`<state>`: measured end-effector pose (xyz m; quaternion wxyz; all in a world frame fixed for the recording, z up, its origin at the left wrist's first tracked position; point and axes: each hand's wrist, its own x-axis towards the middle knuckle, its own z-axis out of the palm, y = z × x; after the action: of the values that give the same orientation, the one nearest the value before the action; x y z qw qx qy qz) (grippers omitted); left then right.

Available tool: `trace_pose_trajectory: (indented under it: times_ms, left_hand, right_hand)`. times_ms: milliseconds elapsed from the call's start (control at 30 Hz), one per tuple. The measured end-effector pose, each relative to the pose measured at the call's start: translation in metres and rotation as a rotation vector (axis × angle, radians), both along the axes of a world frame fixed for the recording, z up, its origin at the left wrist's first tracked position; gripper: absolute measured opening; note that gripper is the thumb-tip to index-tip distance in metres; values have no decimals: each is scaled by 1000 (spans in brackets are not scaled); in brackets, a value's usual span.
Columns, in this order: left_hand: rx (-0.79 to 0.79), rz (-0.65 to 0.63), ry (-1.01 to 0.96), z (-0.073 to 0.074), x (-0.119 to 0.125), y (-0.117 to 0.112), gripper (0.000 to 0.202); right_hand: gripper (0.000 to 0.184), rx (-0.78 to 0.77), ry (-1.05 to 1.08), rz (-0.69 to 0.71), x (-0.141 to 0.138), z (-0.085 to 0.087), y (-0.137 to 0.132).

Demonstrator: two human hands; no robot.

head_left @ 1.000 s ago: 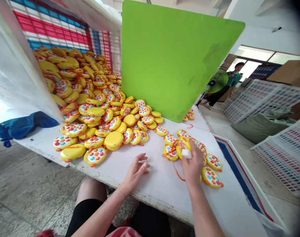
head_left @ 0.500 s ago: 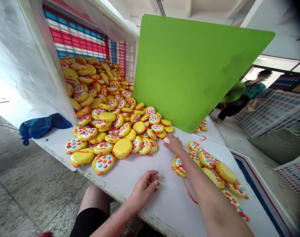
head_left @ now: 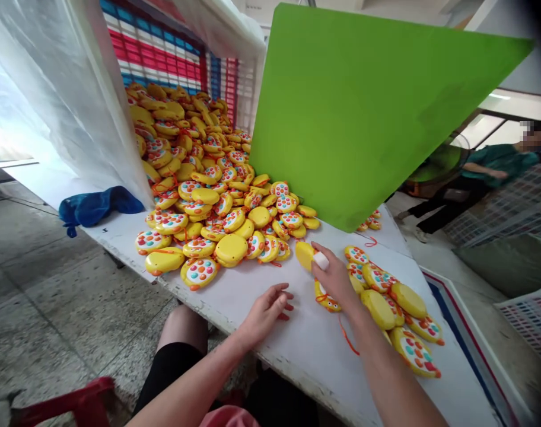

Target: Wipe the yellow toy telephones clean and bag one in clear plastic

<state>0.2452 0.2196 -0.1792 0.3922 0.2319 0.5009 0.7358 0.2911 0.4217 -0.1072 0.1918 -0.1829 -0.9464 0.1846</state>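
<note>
My right hand (head_left: 331, 273) grips a yellow oval plastic toy (head_left: 305, 255) by its right side, its plain back showing. Something white (head_left: 321, 260) is on or under the thumb of that hand; I cannot tell what it is. My left hand (head_left: 269, 309) hovers by the table's front edge, fingers loosely bent and apart, holding nothing. A large heap of like toys (head_left: 231, 250), with coloured buttons on white faces and orange cords, lies to the left. A smaller group of toys (head_left: 379, 309) lies beside my right forearm, which partly hides it.
A green board (head_left: 368, 112) stands slanted behind the white table (head_left: 235, 299). A blue cloth (head_left: 102, 207) lies at the left, near plastic sheeting (head_left: 88, 112). A red stool (head_left: 86, 400) is at lower left. A person (head_left: 488, 169) is in the right background.
My right hand has come back nearer, now with a yellow toy in it. My left hand stays open near the edge. The view has shifted, and the background person appears nearer the right.
</note>
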Motion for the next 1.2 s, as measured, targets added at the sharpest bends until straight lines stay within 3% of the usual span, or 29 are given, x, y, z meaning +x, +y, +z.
trace_pose_trajectory:
  times_ms: [67,167,233,300,400,600,767,900,967,1100,1200]
  left_hand:
    - [95,22,-152,2,-3,-1,69]
    - [200,20,-329,5,-8,-3,64]
    - [189,5,-333,7,-9,-4,57]
    - [139,1,-259,8,-8,-5,52]
    - [83,14,-103,9,-5,-7,55]
    - [96,44,-147,5,-4,-6,52]
    - [153,-35,-106,8,-3,-7,53]
    - [127,-106,10,10,-1,-8,90]
    - [117,-99,33,9,0,-8,96]
    - [106,-64,69,5,0,-6,89]
    - [60,-10,94,5,0,-6,65]
  right_hand:
    - [57,-149,223,237,27,-6,-35]
    - [53,-282,223,433,60,-22,-79]
    - [48,-381,269,372,71,-36,-96]
    - [47,-533,355,205,75,-48,-104]
    - [57,-778,428,0,72,-61,-104]
    - [76,-1226,459,-76,68,-69,-102]
    - [76,-1204,438,-110,71,-69,-102]
    - [69,-1154,476,-73,73,-70,-101]
    - [68,-1191,450,-43,73,-70,-102]
    - [70,-1244,398,-30,73,-67,-102]
    - [70,-1225,365,-5,74,-62,-103]
